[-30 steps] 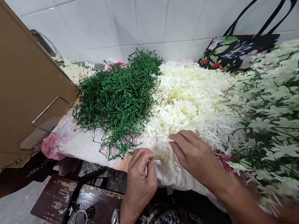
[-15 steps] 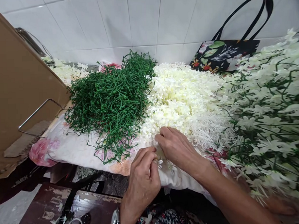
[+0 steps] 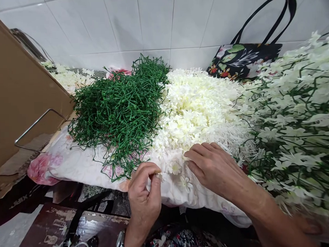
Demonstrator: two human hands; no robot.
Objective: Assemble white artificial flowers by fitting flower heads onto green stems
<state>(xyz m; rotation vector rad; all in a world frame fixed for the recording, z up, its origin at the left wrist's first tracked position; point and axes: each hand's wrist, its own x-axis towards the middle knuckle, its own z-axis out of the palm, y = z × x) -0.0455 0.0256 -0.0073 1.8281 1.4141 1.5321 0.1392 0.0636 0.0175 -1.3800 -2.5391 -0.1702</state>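
My left hand (image 3: 144,192) is closed in a pinch above the front edge of the flowered cloth (image 3: 82,164); a tiny pale bit shows at the fingertips, too small to name. To its right, my right hand (image 3: 210,168) has thumb and forefinger together beside the heap of white artificial petals (image 3: 192,106); what the pinch holds is hidden. Between both hands, a small white flower (image 3: 174,167) lies on the cloth, with another white flower (image 3: 186,184) just below it. A tangled pile of green plastic stems (image 3: 120,107) lies left of the petals.
Finished-looking white flowers on green stems (image 3: 289,133) crowd the right side. A black floral bag (image 3: 243,61) leans on the tiled wall (image 3: 150,23). On the left stands a cardboard box (image 3: 23,88) with a metal wire handle (image 3: 32,124). A worn brown stool (image 3: 100,226) is below.
My hands have moved apart, the left one leftward and the right one rightward. The small white flowers between them now show more fully. The view has shifted slightly.
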